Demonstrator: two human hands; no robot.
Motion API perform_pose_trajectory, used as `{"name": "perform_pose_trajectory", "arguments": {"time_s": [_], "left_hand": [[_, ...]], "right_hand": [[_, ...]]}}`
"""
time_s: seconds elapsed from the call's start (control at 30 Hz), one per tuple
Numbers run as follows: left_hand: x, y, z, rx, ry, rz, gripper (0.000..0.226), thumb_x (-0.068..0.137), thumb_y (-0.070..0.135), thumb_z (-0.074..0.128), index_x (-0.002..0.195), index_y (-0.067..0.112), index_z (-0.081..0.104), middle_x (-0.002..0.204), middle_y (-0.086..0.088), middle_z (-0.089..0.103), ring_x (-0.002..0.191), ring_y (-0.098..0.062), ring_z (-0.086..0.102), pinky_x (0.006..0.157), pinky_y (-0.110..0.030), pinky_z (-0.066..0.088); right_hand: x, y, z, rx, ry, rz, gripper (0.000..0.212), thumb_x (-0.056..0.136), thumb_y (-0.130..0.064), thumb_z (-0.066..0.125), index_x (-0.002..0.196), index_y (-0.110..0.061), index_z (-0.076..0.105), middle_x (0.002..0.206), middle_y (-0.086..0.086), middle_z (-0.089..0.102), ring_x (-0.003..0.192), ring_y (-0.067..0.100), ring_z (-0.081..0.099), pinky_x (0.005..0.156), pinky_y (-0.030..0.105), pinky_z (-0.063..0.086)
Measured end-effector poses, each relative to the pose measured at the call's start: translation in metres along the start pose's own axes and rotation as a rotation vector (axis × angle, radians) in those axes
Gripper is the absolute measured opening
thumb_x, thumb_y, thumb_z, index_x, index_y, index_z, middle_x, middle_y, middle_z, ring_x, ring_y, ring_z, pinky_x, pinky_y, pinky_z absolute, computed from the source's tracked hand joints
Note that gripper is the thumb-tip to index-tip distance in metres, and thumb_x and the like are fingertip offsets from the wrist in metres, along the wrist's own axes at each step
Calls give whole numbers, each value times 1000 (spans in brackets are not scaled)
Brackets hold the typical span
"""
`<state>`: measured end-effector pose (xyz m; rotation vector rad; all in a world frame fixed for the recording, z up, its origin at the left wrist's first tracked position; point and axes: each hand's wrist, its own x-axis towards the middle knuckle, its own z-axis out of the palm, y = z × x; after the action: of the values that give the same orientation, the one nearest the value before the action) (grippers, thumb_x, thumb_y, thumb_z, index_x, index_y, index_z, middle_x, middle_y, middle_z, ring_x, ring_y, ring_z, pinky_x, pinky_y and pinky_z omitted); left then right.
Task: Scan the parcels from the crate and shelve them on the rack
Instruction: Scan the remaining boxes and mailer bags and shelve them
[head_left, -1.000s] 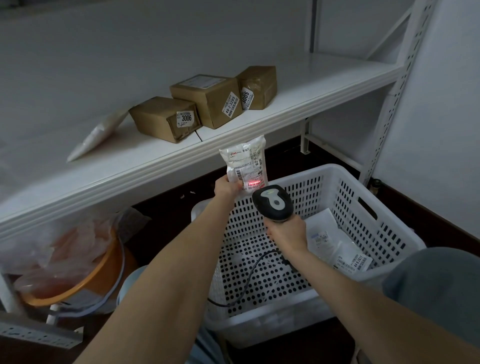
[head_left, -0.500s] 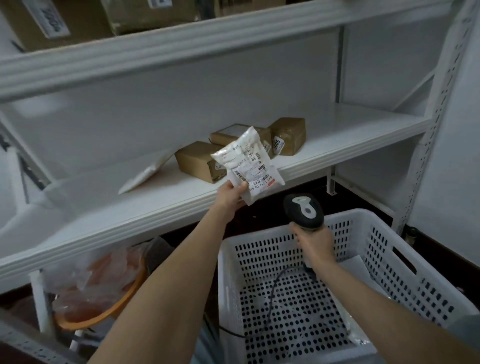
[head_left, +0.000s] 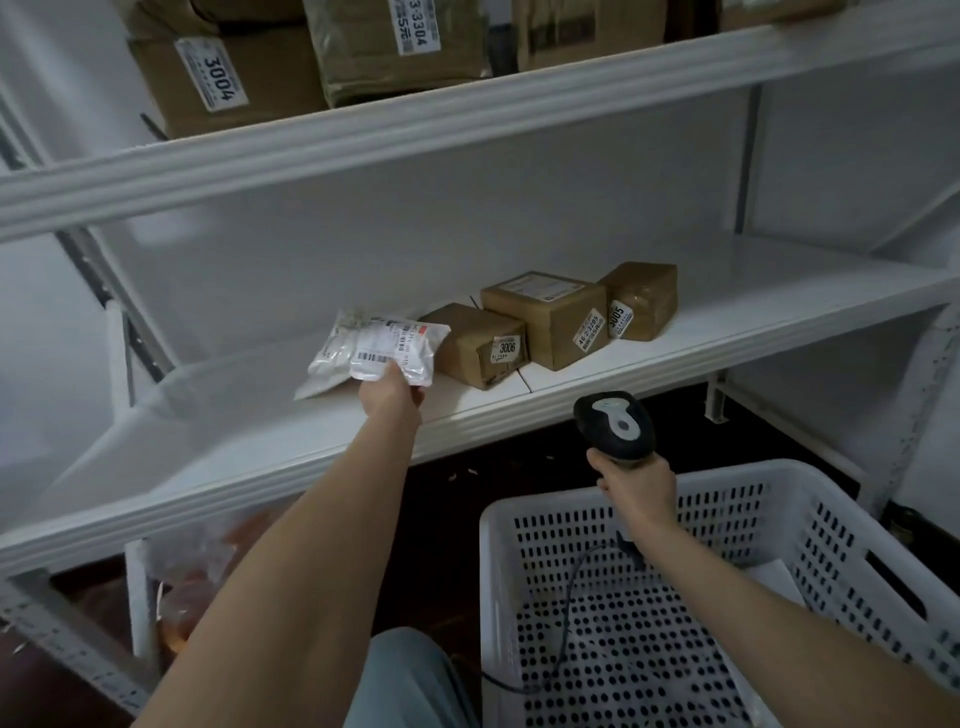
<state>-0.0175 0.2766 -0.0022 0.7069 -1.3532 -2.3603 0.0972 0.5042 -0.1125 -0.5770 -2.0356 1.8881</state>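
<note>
My left hand (head_left: 392, 397) grips a white plastic parcel (head_left: 395, 349) by its near edge, holding it flat just above the middle rack shelf (head_left: 234, 431). It lies over a second white flat parcel (head_left: 319, 382) resting on that shelf. My right hand (head_left: 636, 480) holds a black barcode scanner (head_left: 615, 426) upright above the white perforated crate (head_left: 691, 493). A white parcel (head_left: 776, 579) lies in the crate, partly hidden by my right arm.
Three brown boxes (head_left: 550, 325) with number labels stand on the middle shelf right of the held parcel. More brown boxes (head_left: 223, 78) fill the upper shelf. An orange bucket under clear plastic (head_left: 192, 577) sits below the shelf at left. The scanner's cable (head_left: 566, 613) trails into the crate.
My left hand has carried the white parcel from in front of the scanner, up and left, onto the middle shelf. The scanner's red light is off. The view has tilted upward.
</note>
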Motion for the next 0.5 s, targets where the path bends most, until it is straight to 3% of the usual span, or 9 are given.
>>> {"name": "perform_pose_trajectory", "arguments": {"time_s": [0.07,0.17,0.2,0.27,0.33,0.43,0.5], "left_hand": [[9,3,-1,19,36,-28,28,95,5,49,122,12,54,123,-7,61,90,-21,61,77,-34,54],[11,1,-1,222,-65,1,43,96,0,42,139,0,41,138,-15,51,78,-15,59,74,-28,53],[8,0,0,248,-98,-11,44,96,3,43,140,0,40,140,-15,50,83,-18,60,77,-29,52],[2,-3,2,314,-160,-41,44,96,11,46,140,4,42,143,-14,47,112,-25,59,81,-33,50],[-3,-4,4,386,-191,-60,46,94,18,49,139,7,44,138,-14,49,123,-28,54,75,-34,52],[-9,-7,7,377,-184,-110,44,94,28,52,133,10,48,118,-10,53,99,-29,62,58,-34,53],[-14,-10,10,302,-131,-169,41,96,32,52,131,11,49,123,-9,51,90,-27,60,55,-33,51]], "right_hand": [[2,2,-1,-23,11,9,18,80,-28,77,75,-25,59,81,14,70,83,30,68,81,49,57],[5,6,-4,-47,33,17,21,81,-26,75,70,-23,58,78,17,69,81,31,67,78,49,57],[6,7,-4,-47,39,24,20,81,-26,75,70,-23,58,79,16,70,80,31,67,77,50,57],[9,11,-4,-63,44,37,17,81,-28,75,73,-22,61,80,14,70,80,30,67,76,49,57],[12,14,-5,-84,51,57,18,81,-31,75,82,-16,66,79,14,70,80,31,67,73,48,57],[17,20,-7,-75,57,87,25,81,-33,75,92,-11,69,82,15,70,81,32,67,74,47,58],[19,24,-11,-51,78,124,29,81,-34,75,97,-11,69,86,14,71,84,31,68,79,47,57]]}}
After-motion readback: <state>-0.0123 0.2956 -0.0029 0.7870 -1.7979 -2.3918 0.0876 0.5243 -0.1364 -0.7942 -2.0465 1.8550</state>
